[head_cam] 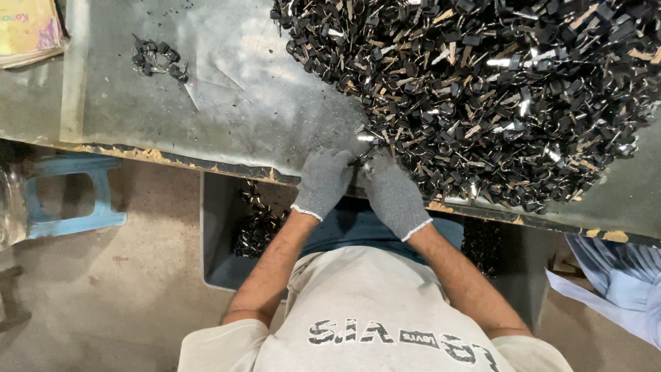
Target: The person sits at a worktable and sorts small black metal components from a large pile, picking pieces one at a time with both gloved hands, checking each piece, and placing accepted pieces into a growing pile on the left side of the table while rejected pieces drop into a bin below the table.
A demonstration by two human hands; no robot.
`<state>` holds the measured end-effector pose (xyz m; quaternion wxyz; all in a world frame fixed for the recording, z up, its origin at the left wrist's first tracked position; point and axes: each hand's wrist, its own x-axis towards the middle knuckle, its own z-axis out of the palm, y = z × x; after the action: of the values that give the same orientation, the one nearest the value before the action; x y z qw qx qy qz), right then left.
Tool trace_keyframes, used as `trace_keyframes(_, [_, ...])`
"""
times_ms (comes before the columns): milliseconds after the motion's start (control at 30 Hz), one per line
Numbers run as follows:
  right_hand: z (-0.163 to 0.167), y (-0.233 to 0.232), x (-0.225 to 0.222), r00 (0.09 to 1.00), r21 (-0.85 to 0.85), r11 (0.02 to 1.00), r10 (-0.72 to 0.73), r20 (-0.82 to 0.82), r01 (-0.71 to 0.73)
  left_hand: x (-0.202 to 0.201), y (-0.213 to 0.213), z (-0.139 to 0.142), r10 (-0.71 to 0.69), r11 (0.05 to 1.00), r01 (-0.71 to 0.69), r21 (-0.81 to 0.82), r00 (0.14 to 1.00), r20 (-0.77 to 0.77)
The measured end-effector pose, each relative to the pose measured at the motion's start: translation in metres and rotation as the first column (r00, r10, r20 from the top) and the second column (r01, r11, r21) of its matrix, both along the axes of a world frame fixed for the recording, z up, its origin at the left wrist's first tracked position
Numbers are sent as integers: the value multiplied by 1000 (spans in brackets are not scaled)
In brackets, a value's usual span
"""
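Observation:
Both of my hands wear grey knit gloves and meet at the near edge of a grey metal table (227, 96). My left hand (323, 180) and my right hand (391, 193) pinch one small black-and-silver key piece (363, 156) between their fingertips. It sits right at the near fringe of a huge heap of similar black-headed keys (482, 89) covering the table's right half.
A small cluster of the same black pieces (158, 58) lies at the table's far left. A box (220, 227) under the table edge holds more pieces. A blue plastic stool (69, 196) stands on the floor at left. Light cloth (613, 282) lies at right.

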<state>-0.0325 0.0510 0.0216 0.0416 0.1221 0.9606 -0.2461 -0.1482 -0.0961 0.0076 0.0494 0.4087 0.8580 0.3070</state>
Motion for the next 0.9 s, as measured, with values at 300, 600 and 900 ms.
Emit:
trace_keyframes(300, [5,2,-9,999,-72,997,27,45,-24,3,-2,-14,-44,999,44,0,996,-78])
trace_keyframes(600, [24,14,-14,998,-200,980,27,57,-16,6,-3,-8,-30,1000,29,-10,997,-76])
trace_keyframes(900, [1,-1,-17,988,56,998,-20,151,12,3,-4,-13,-61,998,63,7,989,-131])
